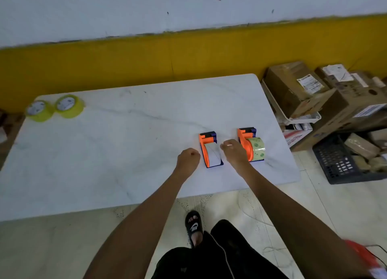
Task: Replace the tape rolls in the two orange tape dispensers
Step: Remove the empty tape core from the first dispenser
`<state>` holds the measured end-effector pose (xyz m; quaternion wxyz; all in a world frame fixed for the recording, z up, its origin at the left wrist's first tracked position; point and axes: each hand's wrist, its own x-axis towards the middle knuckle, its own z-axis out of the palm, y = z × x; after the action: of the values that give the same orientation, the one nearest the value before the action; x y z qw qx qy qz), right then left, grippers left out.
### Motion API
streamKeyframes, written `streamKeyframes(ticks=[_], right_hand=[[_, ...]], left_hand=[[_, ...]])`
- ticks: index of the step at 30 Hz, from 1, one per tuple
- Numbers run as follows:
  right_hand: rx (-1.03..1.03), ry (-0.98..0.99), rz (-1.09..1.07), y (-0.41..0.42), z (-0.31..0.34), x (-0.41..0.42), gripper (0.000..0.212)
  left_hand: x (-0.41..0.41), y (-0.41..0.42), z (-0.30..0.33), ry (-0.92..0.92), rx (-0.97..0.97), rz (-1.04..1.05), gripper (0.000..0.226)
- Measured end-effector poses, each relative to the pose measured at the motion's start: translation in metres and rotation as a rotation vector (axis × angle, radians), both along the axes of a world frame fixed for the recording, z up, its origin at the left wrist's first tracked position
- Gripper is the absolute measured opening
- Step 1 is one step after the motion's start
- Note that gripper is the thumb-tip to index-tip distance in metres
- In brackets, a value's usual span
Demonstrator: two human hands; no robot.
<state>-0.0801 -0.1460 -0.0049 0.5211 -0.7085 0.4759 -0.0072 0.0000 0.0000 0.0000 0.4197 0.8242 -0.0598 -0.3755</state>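
The white marble-patterned worktop [125, 153] fills most of the view, and everything the task needs lies on it. At about two o'clock from its middle, near the front right corner, stand the two orange tape dispensers side by side. The right dispenser [249, 144] carries a fat, nearly full-looking roll of clear tape [258, 148] with green print. The left dispenser [209, 149] shows only a pale, whitish cylinder on its spindle [212, 155]; I take that for a spent core or a nearly used-up roll, though the blur does not let me be sure. At ten o'clock, well apart in the far left corner, two yellow-green tape rolls [55, 108] lie flat, touching or nearly so, apparently untouched. Off the worktop at three o'clock, cardboard boxes [314, 94] and a dark plastic crate [345, 165] sit on the floor. The left hand [188, 158] hovers just beside the left dispenser at its nine o'clock, fingers curled into a loose fist and holding nothing that I can see. The right hand [233, 151] sits between the two dispensers, fingers bent downward; whether it pinches anything or touches either dispenser I cannot tell. By my reading the work is at its start: the pale core must come out of the left dispenser, both fresh rolls must be fetched and fitted, and the right dispenser's roll also awaits changing.
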Motion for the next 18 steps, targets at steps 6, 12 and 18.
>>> streamKeyframes(ticks=[6, 12, 18], right_hand=[[0.163, -0.059, -0.076, -0.01, -0.009, 0.01, 0.037], [0.218, -0.042, -0.066, -0.017, -0.026, 0.016, 0.009], [0.155, -0.07, 0.032, -0.02, -0.039, 0.013, 0.033]], left_hand=[[0.006, -0.016, -0.013, 0.219, -0.062, 0.245, 0.017], [0.002, -0.035, -0.018, 0.298, -0.126, 0.385, 0.017], [-0.005, -0.042, -0.022, 0.269, -0.128, 0.462, 0.023]])
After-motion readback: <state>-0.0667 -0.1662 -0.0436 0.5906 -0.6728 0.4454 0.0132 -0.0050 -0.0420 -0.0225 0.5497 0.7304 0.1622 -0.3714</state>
